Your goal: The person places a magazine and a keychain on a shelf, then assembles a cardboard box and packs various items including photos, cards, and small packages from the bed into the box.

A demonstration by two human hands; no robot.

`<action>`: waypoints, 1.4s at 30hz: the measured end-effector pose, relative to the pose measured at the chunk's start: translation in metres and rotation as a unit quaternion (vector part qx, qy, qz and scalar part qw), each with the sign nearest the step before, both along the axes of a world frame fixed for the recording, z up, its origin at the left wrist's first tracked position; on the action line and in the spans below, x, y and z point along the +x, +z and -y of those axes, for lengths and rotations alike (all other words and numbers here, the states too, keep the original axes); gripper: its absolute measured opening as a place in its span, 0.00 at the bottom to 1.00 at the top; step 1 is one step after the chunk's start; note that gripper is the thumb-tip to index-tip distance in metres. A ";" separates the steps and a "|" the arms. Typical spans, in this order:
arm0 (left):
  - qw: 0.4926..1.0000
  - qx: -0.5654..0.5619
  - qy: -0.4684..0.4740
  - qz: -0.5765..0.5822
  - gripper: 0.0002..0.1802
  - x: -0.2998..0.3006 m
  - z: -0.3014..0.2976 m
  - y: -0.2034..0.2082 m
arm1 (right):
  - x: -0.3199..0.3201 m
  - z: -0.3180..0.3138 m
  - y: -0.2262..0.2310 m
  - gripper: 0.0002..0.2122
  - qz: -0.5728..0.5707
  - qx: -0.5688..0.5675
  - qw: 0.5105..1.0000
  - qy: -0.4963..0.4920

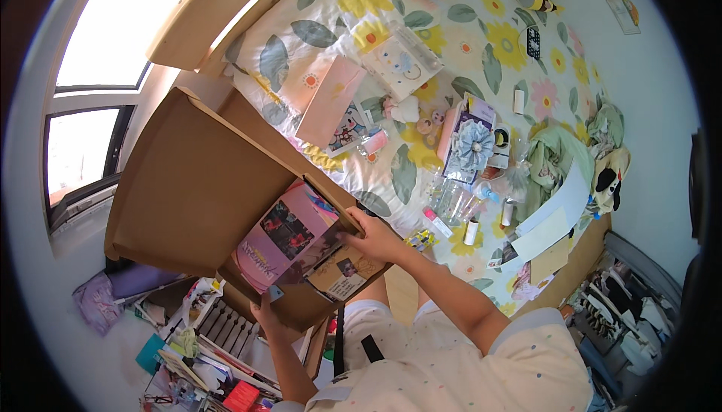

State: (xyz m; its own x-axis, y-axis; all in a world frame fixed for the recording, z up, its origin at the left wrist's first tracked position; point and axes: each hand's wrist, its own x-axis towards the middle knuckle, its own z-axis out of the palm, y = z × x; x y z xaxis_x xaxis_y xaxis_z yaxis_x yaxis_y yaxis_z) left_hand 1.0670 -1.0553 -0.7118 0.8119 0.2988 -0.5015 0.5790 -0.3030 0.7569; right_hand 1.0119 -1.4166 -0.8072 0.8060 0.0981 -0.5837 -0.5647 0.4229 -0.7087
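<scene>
An open brown cardboard box [203, 186] is tilted in front of me, its large flap raised toward the window. My right hand [366, 236] grips the box's right wall, thumb inside the rim. At the near-left corner, my left hand [266, 317] holds the lower edge; its fingers are partly hidden by the box. Inside lies a flat pink-purple package [259, 258] with dark photo panels. Beside it, near my right hand, is a kraft-brown piece [346, 275] with a small photo on it. A small light-blue piece [277, 292] shows by the near wall.
Beyond the box is a bed with a floral cover [316, 34]. On it lie a pink box [331, 100], a white picture box [402, 62], a blue scrunchie [472, 143], small bottles and green cloth [555, 160]. A cluttered shelf [226, 329] stands lower left, below the window.
</scene>
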 end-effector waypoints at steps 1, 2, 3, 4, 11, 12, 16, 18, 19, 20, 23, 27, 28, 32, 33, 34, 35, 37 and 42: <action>1.000 0.012 -0.009 0.003 0.20 0.000 -0.021 -0.006 | 0.001 -0.003 -0.008 0.19 0.013 0.059 0.998 -0.022; 1.000 0.022 -0.018 0.005 0.21 -0.002 -0.029 -0.011 | 0.003 0.002 -0.013 0.18 0.026 0.115 0.992 -0.044; 0.999 0.030 -0.014 0.002 0.23 -0.010 -0.037 -0.015 | 0.008 0.020 -0.025 0.18 -0.043 0.190 0.981 -0.004; 0.999 0.034 -0.015 0.005 0.26 -0.011 -0.045 -0.016 | 0.008 0.025 -0.048 0.16 -0.024 0.251 0.964 -0.079; 0.998 -0.028 0.057 -0.024 0.32 -0.006 0.018 0.015 | 0.061 0.033 -0.316 0.15 -0.035 -0.524 0.825 -0.208; 0.998 -0.039 0.047 -0.024 0.33 -0.009 0.007 0.012 | 0.072 0.035 -0.334 0.16 0.007 -0.625 0.760 -0.175; 0.997 -0.024 0.076 -0.008 0.36 -0.017 -0.008 -0.001 | 0.066 0.053 -0.365 0.17 -0.169 -0.501 0.837 0.141; 0.996 -0.005 0.094 -0.010 0.37 -0.019 0.004 -0.003 | 0.056 0.052 -0.370 0.15 -0.301 -0.483 0.784 0.248; 0.996 -0.009 0.087 -0.010 0.37 -0.022 0.004 -0.005 | 0.042 0.046 -0.370 0.09 -0.332 -0.485 0.785 0.197; 0.997 -0.013 0.079 -0.006 0.38 -0.020 0.003 -0.005 | 0.039 0.041 -0.368 0.09 -0.312 -0.519 0.782 0.146; 0.998 -0.021 0.065 0.000 0.38 -0.015 0.009 -0.003 | 0.040 0.034 -0.371 0.09 -0.234 -0.524 0.819 -0.025; 0.999 -0.021 0.048 0.007 0.38 -0.004 0.021 -0.002 | 0.065 0.039 -0.412 0.09 -0.258 -0.343 0.895 -0.125; 0.998 -0.023 0.057 0.005 0.38 -0.004 0.021 -0.002 | 0.072 0.039 -0.416 0.09 -0.303 -0.314 0.894 -0.102; 0.996 -0.014 0.089 -0.006 0.37 -0.003 0.026 0.002 | 0.066 0.057 -0.439 0.08 -0.217 -0.305 0.923 -0.087; 0.995 -0.007 0.097 -0.006 0.37 -0.001 0.029 0.002 | 0.064 0.058 -0.441 0.10 -0.224 -0.314 0.911 -0.149; 0.995 -0.019 0.095 -0.009 0.39 0.001 0.029 0.002 | 0.056 0.062 -0.443 0.10 -0.235 -0.330 0.904 -0.134; 0.995 -0.029 0.096 -0.010 0.40 0.002 0.028 0.004 | 0.049 0.066 -0.434 0.10 -0.243 -0.345 0.899 -0.115; 0.995 -0.023 0.102 -0.007 0.39 -0.007 0.027 0.009 | 0.040 0.066 -0.413 0.10 -0.230 -0.388 0.886 -0.106; 0.998 -0.023 0.064 -0.005 0.35 -0.003 0.019 0.004 | 0.008 0.072 -0.411 0.09 -0.218 -0.251 0.893 -0.304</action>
State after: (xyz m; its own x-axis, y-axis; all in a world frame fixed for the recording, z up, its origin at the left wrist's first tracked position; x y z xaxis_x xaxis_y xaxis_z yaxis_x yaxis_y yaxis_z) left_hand 1.0644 -1.0740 -0.7080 0.7637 0.3759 -0.5248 0.6179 -0.1905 0.7628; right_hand 1.0199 -1.4888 -1.2179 0.3059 -0.6427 -0.7024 -0.6073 0.4365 -0.6638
